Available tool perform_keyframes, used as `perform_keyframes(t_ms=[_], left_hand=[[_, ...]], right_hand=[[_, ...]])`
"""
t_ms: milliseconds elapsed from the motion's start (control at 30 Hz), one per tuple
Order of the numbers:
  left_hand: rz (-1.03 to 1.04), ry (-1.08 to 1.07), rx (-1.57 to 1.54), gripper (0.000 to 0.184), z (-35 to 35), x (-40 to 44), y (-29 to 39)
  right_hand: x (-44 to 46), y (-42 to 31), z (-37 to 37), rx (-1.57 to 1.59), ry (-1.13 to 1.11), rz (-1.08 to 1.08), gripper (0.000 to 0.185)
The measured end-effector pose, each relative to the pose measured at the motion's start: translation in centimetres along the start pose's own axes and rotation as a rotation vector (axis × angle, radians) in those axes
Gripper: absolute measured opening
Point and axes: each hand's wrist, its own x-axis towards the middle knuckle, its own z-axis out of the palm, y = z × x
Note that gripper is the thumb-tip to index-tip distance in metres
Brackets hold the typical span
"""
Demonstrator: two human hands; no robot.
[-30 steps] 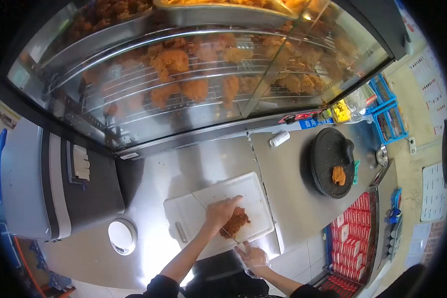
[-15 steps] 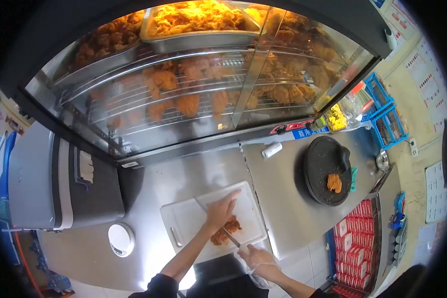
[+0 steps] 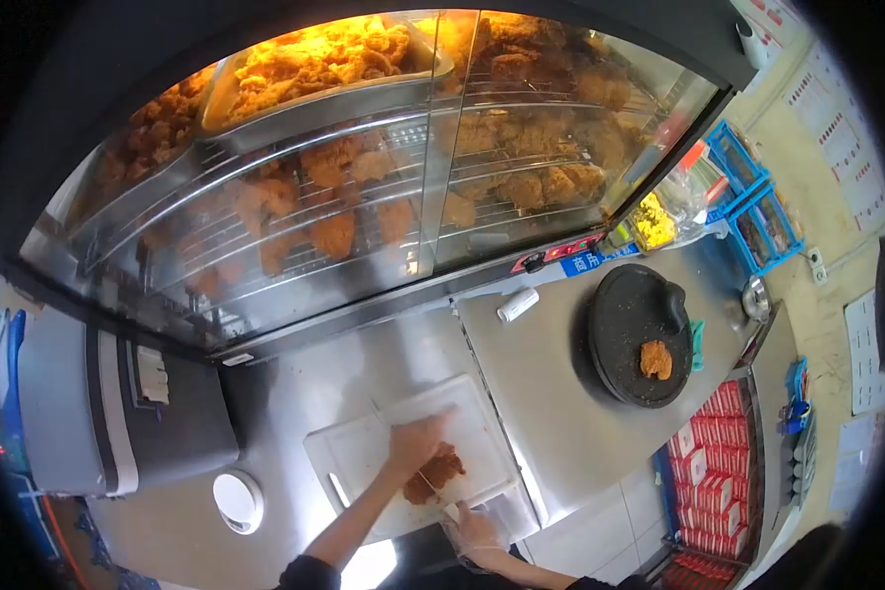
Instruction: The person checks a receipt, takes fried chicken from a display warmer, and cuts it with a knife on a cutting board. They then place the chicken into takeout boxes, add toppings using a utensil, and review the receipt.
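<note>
Knife [image 3: 451,511] laid across chopped fried chicken [image 3: 431,482] on cutting board [image 3: 356,462]

R hand [image 3: 479,536], in clear plastic glove, closed round knife handle at board's near edge. Blade runs diagonally away, up & to the L, passing over the chicken and under L hand. L hand [image 3: 418,442] is over the blade, fingers stretched out fwd/right; blurred, so can't tell if it's pressing on the blade or closed on it. Chicken sits approx. mid-board, a bit toward the person, in a loose brown heap w/ crumbs round it.

Board is white plastic w/ a slot handle at L end, flat on stainless-steel counter [image 3: 551,433]. Off to L: round white kitchen scale [image 3: 238,501], near the big grey box [image 3: 69,413]. To R, well apart from board: black round mortar [image 3: 615,339] w/ pestle [image 3: 676,307] & one fried piece [image 3: 656,360] on it. Small white cylinder [image 3: 518,305] lies on its side btwn mortar and glass display case [image 3: 433,275], which holds more fried chicken on wire racks + a full metal tray up top. Red-and-white boxes [image 3: 708,472] stacked lower R.
</note>
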Motion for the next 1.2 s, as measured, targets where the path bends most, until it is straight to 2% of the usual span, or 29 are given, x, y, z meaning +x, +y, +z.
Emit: perform_keyframes(t_ms=[33, 100, 167, 233, 267, 300, 333, 400, 467, 533, 600, 633, 700, 767, 867, 900, 967, 1033, 1067, 1100, 1167, 1200], left_hand=[[-0.042, -0.015, -0.048, 0.033, 0.1, -1.2, 0.2], [-0.035, 0.012, -0.105, 0.031, -1.3, 0.2, 1.5], [-0.013, 0.213, -0.209, 0.03, -1.7, 1.3, 2.8], [-0.046, 0.179, -0.213, 0.031, -0.9, 0.5, 3.4], [-0.091, 0.094, -0.184, 0.034, -0.6, 0.6, 3.1], [-0.131, 0.002, -0.148, 0.037, -0.4, 0.8, 2.5], [-0.145, -0.009, -0.146, 0.037, -0.2, 0.5, 1.9], [-0.025, -0.114, -0.016, 0.044, -0.3, -0.1, 0.4], [-0.017, -0.142, 0.011, 0.047, -0.9, -0.8, 0.5], [0.024, -0.141, 0.044, 0.05, -1.0, -0.3, 0.7], [-0.03, 0.016, 0.01, 0.051, -0.8, 0.2, 0.7], [-0.017, 0.017, 0.015, 0.051, -0.9, 0.0, 0.6], [-0.034, -0.182, 0.112, 0.046, -1.1, 0.0, 0.8], [0.015, -0.123, 0.084, 0.043, -1.1, -0.3, 0.6], [-0.066, 0.137, -0.197, 0.038, -1.6, 3.4, 2.7], [-0.067, 0.12, -0.199, 0.038, -1.3, 3.1, 2.8], [-0.16, -0.104, -0.224, 0.04, 0.3, 2.8, 2.8], [-0.058, -0.053, -0.166, 0.042, 1.3, 3.1, 1.4], [0.015, 0.008, -0.107, 0.045, 1.6, 2.2, 1.2], [-0.003, -0.001, -0.112, 0.045, 1.3, 1.8, 1.1], [0.092, -0.099, 0.062, 0.051, 0.8, 2.4, 0.7], [0.09, -0.11, 0.089, 0.052, 0.9, 2.3, 0.5]], right_hand=[[-0.7, 1.1, 0.2, -0.002, -0.017, 0.002, 0.062], [-1.3, 0.3, -4.5, 0.101, -0.109, -0.064, 0.068], [-2.1, -1.6, -10.2, 0.065, -0.114, -0.11, 0.071], [-2.6, -2.6, -12.7, -0.089, -0.305, 0.087, 0.059], [-2.3, -1.8, -11.4, -0.094, -0.238, 0.065, 0.051], [-1.5, -1.4, -9.9, -0.079, -0.238, 0.068, 0.051], [-0.6, -0.7, -8.4, -0.088, -0.203, 0.042, 0.046], [1.2, 0.6, -5.1, -0.09, -0.187, 0.009, 0.042], [1.8, 1.5, -2.2, -0.101, 0.017, -0.075, 0.035], [1.4, 1.3, -3.5, -0.118, -0.015, -0.085, 0.041], [1.6, 0.8, -4.6, -0.127, -0.029, -0.095, 0.047], [1.4, 0.7, -4.7, -0.102, -0.041, -0.086, 0.047], [2.0, 0.5, -5.0, -0.091, -0.038, -0.082, 0.048], [1.6, 0.3, -4.2, -0.006, -0.107, -0.001, 0.051], [-0.7, -1.5, -11.6, -0.043, -0.192, -0.007, 0.054], [-0.5, -1.3, -12.1, -0.031, -0.199, 0.003, 0.054], [-0.1, 0.0, -13.0, -0.087, -0.242, -0.011, 0.056], [0.5, 0.5, -11.6, -0.09, -0.234, 0.0, 0.056], [1.1, 0.9, -10.6, -0.069, -0.174, -0.104, 0.055], [1.7, 1.3, -9.5, -0.047, -0.111, -0.207, 0.054], [2.9, 1.4, -7.2, -0.052, -0.085, -0.199, 0.052], [3.1, 1.2, -6.8, -0.047, -0.072, -0.126, 0.052]])
